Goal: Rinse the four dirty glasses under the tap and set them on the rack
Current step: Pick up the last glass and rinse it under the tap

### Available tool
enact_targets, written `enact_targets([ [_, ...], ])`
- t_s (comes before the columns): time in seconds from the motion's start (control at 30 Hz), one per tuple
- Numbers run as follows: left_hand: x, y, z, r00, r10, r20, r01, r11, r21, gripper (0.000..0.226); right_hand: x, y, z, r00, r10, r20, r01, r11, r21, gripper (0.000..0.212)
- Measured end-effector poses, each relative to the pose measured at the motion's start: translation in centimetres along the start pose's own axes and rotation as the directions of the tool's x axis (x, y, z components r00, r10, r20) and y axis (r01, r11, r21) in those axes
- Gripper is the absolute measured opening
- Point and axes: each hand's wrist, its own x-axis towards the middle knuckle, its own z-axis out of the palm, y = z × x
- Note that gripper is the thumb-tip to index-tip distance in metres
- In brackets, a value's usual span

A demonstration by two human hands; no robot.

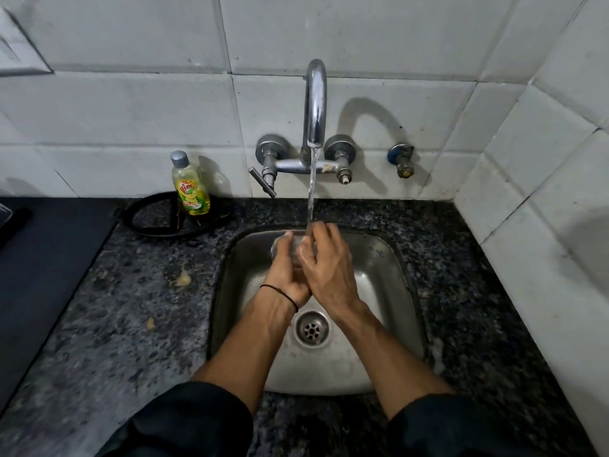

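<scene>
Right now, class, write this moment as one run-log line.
step: rinse; left grip: holds glass; right grip: holds glass; tap: running; rack: unseen

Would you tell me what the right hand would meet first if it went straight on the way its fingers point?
Probably the falling water, just beyond the right hand; past that, the sink's back rim, though depth is unclear.

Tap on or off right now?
On. Water streams from the tap onto the glass gripped by the left hand and right hand.
</scene>
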Motion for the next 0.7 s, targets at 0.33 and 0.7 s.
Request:
enact_targets([
  [0.33, 0.0, 0.3, -0.2, 0.988, 0.149, 0.044, -0.154, 0.97, 0.187, 0.031, -1.6, -1.0, -0.6, 0.951, 0.251, 0.177, -0.264, 0.963, 0.054, 0.046],
  [0.7, 0.0, 1.1, -0.3, 0.97, 0.237, 0.049, -0.238, 0.896, 0.375, 0.039, -1.2, -1.8, -0.8, 0.835, 0.47, 0.286, -0.532, 0.822, 0.202, 0.049],
])
